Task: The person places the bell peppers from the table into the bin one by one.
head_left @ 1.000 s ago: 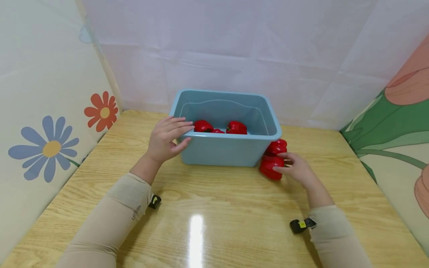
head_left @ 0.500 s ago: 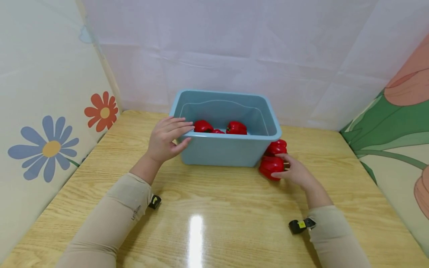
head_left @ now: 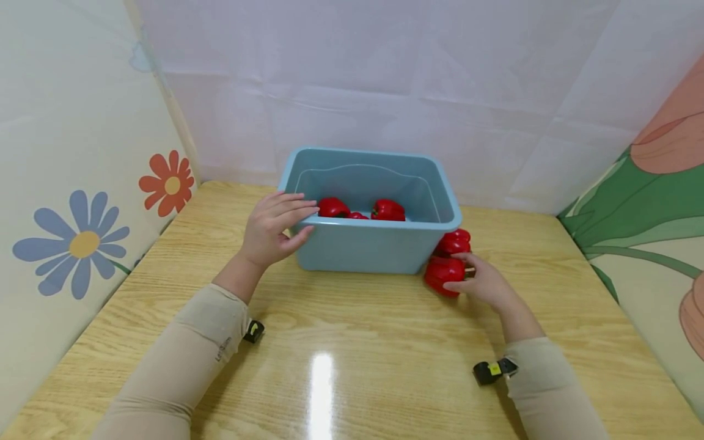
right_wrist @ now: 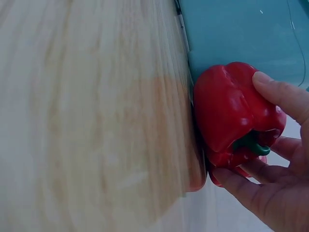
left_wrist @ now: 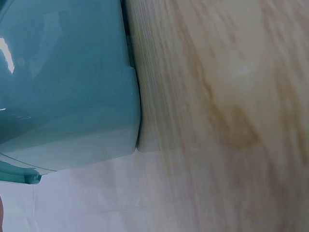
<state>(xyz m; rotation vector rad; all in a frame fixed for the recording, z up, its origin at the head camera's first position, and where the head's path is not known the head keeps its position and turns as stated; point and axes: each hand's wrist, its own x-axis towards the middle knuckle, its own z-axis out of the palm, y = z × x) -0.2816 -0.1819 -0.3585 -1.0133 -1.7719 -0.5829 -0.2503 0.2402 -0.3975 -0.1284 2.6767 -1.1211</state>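
Note:
In the head view, my left hand (head_left: 275, 228) rests on the front left corner of a light blue bin (head_left: 363, 247), fingers straight across its rim. Only a sliver of that hand shows at the edge of the left wrist view. My right hand (head_left: 486, 282) holds a red bell pepper (head_left: 443, 275) beside the bin's front right corner. Thumb and fingers are spread round it, and its green stem (right_wrist: 253, 144) points toward the palm in the right wrist view. Behind it lies a second red bell pepper (head_left: 455, 241), partly covered by the bin and the first pepper.
Inside the bin are several red peppers, one at the left (head_left: 332, 207) and one near the middle (head_left: 388, 210). The bin stands on a wooden table (head_left: 352, 342) close to a white back sheet (head_left: 341, 73). Flower-patterned panels flank both sides.
My right hand and the nearer bell pepper have shifted slightly left, toward the bin. The left hand and the bin stay where they were.

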